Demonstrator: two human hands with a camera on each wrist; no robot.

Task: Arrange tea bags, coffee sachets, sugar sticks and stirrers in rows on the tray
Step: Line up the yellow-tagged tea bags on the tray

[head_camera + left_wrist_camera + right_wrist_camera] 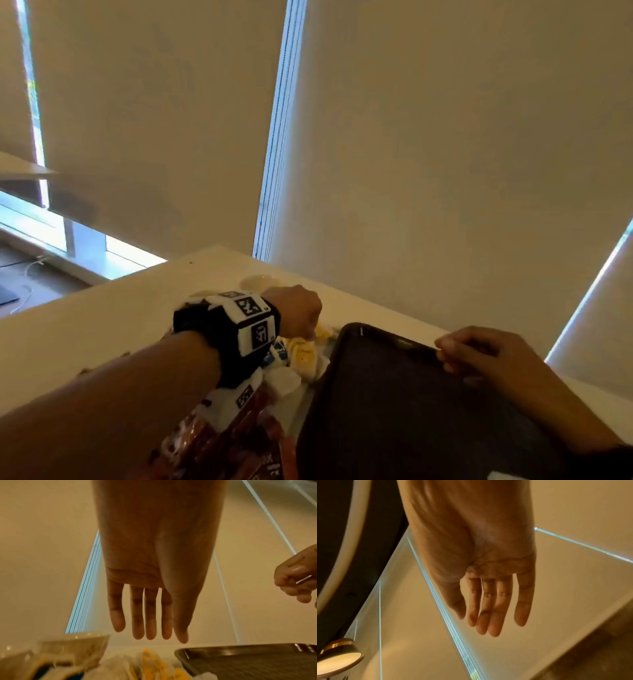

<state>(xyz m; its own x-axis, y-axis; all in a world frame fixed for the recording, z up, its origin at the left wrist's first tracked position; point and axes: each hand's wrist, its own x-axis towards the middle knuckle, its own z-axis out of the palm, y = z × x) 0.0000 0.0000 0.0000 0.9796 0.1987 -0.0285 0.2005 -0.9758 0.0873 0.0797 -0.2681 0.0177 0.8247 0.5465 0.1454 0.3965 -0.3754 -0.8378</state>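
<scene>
A dark, bare tray point(411, 411) lies on the white table, its rim point(223, 651) low in the left wrist view. Left of it sits a loose pile: yellow sachets point(305, 353) point(150, 661), blue-and-white sachets point(275, 353), white tea bags point(284, 380) and red-brown packets point(239, 442). My left hand point(298, 313) point(150, 632) hovers just above the pile, fingers straight and pointing down, holding nothing. My right hand point(479, 356) point(489, 623) is at the tray's far right rim; its fingers hang relaxed and hold nothing in the right wrist view, and look loosely bent in the left wrist view point(295, 580).
A white bowl point(258, 282) point(77, 646) stands beyond the pile near the table's far edge. Bare tabletop point(102, 335) stretches to the left. Drawn window blinds point(445, 137) hang behind the table. A round lamp point(339, 654) shows in the right wrist view.
</scene>
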